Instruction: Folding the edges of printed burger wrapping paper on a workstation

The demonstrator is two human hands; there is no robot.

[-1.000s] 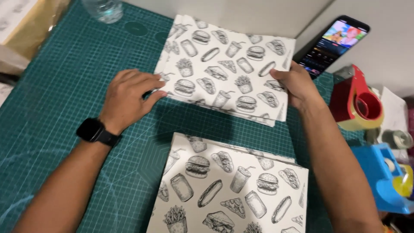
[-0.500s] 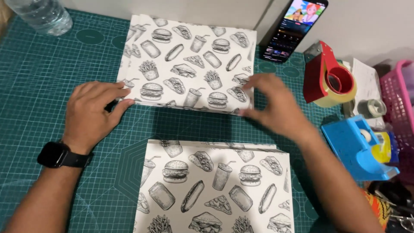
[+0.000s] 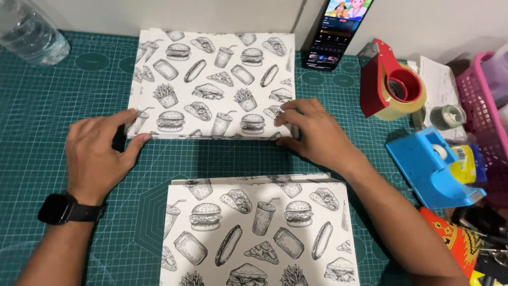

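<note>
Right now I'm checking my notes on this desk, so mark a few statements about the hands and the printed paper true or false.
1. Both hands touch the far stack of food-print paper. True: the left hand is at its near left corner, the right hand at its near right.
2. The watch is on the right wrist. False: left.
3. The phone lies flat. False: it leans on the wall.
4. The cutting mat is green. True.

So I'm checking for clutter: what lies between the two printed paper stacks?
Only bare green cutting mat separates the far stack from the near stack, seen in the head view.
</note>
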